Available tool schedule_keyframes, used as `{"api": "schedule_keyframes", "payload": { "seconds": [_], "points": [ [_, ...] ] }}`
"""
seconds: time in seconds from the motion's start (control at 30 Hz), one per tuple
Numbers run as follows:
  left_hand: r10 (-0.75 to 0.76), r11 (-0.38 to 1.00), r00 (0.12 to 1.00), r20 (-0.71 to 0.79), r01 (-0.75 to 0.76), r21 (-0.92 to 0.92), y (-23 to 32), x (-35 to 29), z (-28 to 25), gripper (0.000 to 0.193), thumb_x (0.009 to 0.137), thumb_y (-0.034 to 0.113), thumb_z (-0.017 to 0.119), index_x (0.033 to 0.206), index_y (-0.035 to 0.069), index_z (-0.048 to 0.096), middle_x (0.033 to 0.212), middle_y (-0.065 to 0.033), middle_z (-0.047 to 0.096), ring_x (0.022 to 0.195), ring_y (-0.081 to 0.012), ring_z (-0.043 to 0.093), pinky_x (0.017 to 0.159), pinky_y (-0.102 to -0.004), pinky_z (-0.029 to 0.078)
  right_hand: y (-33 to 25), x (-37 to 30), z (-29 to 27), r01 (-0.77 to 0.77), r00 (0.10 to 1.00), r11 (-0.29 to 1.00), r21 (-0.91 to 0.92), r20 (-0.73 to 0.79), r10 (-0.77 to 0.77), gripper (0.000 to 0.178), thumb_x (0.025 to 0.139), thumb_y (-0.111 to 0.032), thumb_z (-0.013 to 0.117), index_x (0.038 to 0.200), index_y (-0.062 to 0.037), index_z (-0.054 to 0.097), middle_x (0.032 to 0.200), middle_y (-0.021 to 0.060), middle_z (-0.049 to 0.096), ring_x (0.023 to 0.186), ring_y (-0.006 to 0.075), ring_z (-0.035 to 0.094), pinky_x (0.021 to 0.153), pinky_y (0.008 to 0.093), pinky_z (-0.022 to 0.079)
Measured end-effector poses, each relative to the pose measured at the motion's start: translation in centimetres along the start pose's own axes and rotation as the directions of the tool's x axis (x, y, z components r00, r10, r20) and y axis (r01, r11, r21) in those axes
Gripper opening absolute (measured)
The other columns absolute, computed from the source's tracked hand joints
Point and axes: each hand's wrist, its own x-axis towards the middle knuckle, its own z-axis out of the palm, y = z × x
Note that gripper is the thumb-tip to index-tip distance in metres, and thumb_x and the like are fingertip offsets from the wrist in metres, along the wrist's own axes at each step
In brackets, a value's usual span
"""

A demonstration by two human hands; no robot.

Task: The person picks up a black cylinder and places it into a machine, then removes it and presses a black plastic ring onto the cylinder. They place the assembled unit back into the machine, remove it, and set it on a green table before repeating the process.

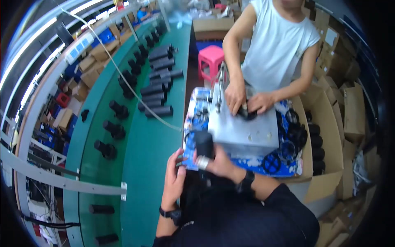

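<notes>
Green workbench (144, 177) runs along the person's L side, w/ a row of black cylinders (159, 111) lying on it. R hand (224, 166) is clamped round one blurred black cylinder (204, 145), R of the bench edge, near the co-worker's metal box (230, 133). L hand (173, 185) is apart & holding nothing, fingers loosely curved, just beside it. For good control: grip firmly low down, steady w/ L fingertips b4 turning it, & leave room for the co-worker's hands (235, 98).
</notes>
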Motion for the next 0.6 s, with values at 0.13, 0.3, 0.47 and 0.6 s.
{"api": "schedule_keyframes", "payload": {
  "seconds": [0.13,0.3,0.47,0.6],
  "points": [
    [-0.085,0.968,0.974,0.209,0.13,-0.213,-2.2,-0.6,1.8,0.055,0.111,0.019,0.057,0.161,0.002,0.042,0.148,-0.0148,0.057,0.131,-0.022,0.058,0.106,-0.0371,0.052,-2.9,1.0,-0.9,-0.073,0.987,0.913,0.402,-0.1,0.124,0.057,0.106,-0.039,0.067,0.145,-0.0018,0.048,0.125,0.0127,0.067,0.112,0.0211,0.069,0.099,0.0393,0.057],
    [-0.15,0.891,0.954,0.26,0.244,-0.383,-4.1,-0.3,3.1,0.059,0.105,0.015,0.068,0.157,0.003,0.043,0.14,-0.0118,0.06,0.124,-0.0206,0.061,0.104,-0.0359,0.053,-1.0,1.2,-0.9,-0.023,0.984,0.944,0.329,-0.159,0.079,0.055,0.109,-0.039,0.064,0.145,-0.0006,0.048,0.128,0.013,0.065,0.118,0.022,0.066,0.103,0.0396,0.055],
    [-0.198,0.96,0.977,0.079,0.209,-0.187,-6.2,-3.0,1.5,0.065,0.091,0.01,0.085,0.144,0.002,0.05,0.131,-0.0086,0.062,0.119,-0.0193,0.063,0.101,-0.0352,0.055,0.4,-2.2,-1.8,-0.149,0.988,0.983,-0.107,0.011,0.151,0.053,0.107,-0.032,0.07,0.144,-0.0002,0.05,0.13,0.0125,0.064,0.123,0.0214,0.064,0.108,0.0398,0.052],
    [-0.207,0.978,0.977,0.042,0.208,-0.017,-7.6,-4.9,1.1,0.072,0.08,0.006,0.093,0.139,0.003,0.052,0.129,-0.0084,0.062,0.118,-0.0198,0.064,0.101,-0.0353,0.054,2.4,-4.9,-1.0,-0.243,0.964,0.97,-0.002,-0.111,0.242,0.052,0.102,-0.03,0.077,0.139,-0.0002,0.055,0.125,0.0099,0.067,0.118,0.0187,0.065,0.104,0.0378,0.053]
  ]
}}
